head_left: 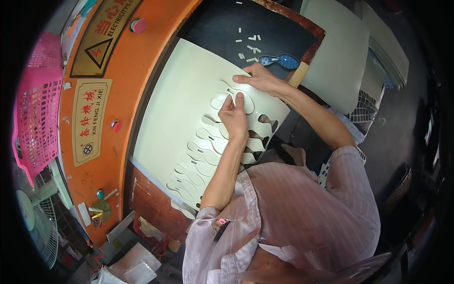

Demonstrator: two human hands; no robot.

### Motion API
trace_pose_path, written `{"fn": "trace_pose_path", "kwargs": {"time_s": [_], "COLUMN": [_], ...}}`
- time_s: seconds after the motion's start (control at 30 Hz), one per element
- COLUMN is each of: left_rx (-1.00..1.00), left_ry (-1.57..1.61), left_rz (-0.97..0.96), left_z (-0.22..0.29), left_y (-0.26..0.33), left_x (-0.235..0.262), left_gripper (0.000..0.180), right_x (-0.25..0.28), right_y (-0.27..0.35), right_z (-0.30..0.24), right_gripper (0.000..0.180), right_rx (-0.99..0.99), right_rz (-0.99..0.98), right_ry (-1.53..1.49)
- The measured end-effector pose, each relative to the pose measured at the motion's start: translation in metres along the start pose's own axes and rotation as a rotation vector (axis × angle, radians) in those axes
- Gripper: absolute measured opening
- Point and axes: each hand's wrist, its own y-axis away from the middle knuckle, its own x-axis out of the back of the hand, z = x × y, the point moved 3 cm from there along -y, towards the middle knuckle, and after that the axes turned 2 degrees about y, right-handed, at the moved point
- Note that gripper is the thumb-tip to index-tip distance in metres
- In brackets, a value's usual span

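A large white sheet (pixel 175 90) lies tilted in front of me, with rows of sole-shaped cut-outs (pixel 204 152) along its near side. My left hand (pixel 235 116) is closed at the far end of these rows, its thumb and fingers pinching a white sole-shaped piece (pixel 245 103). Part of that piece is hidden by the fingers. Farther off, my right hand (pixel 262 80) grips the sheet's far edge, thumb on top and the other fingers mostly out of sight. Just beyond it, a blue sole-shaped cutting die (pixel 280 61) rests on a dark board (pixel 213 33).
Small white scraps (pixel 254 48) are scattered over the dark board. An orange machine (pixel 111 104) with red buttons runs along the left side. Beyond it are a pink basket (pixel 40 94) and a fan (pixel 40 227). Pale sheets (pixel 336 47) are stacked at the far right.
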Motion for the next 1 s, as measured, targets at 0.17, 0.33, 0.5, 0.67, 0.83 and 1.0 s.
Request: {"fn": "trace_pose_path", "kwargs": {"time_s": [0.17, 0.33, 0.5, 0.67, 0.83, 1.0], "left_rx": [0.157, 0.447, 0.031, -0.132, -0.376, -0.532], "left_ry": [0.012, 0.508, 0.125, 0.076, -0.041, -0.345], "left_rz": [0.111, 0.013, 0.129, 0.175, 0.152, 0.034], "left_z": [-0.006, 0.003, -0.004, -0.010, -0.009, -0.002], "left_y": [-0.003, -0.023, -0.019, -0.021, -0.001, 0.006], "left_x": [0.000, 0.001, 0.001, 0.002, -0.001, 0.004], "left_gripper": [0.028, 0.032, 0.017, 0.017, 0.021, 0.024], "right_x": [0.003, 0.001, 0.004, -0.001, -0.003, -0.006], "right_y": [-0.001, -0.007, -0.003, -0.010, -0.022, -0.019], "right_z": [0.011, 0.015, 0.008, -0.008, -0.007, -0.004], "right_gripper": [0.044, 0.038, 0.040, 0.045, 0.047, 0.045], "right_rx": [-0.016, -0.007, -0.027, 0.004, -0.030, 0.016], "right_rz": [-0.027, -0.030, -0.007, 0.003, 0.049, 0.107], "right_ry": [-0.062, -0.036, 0.049, 0.177, 0.241, 0.279]}}
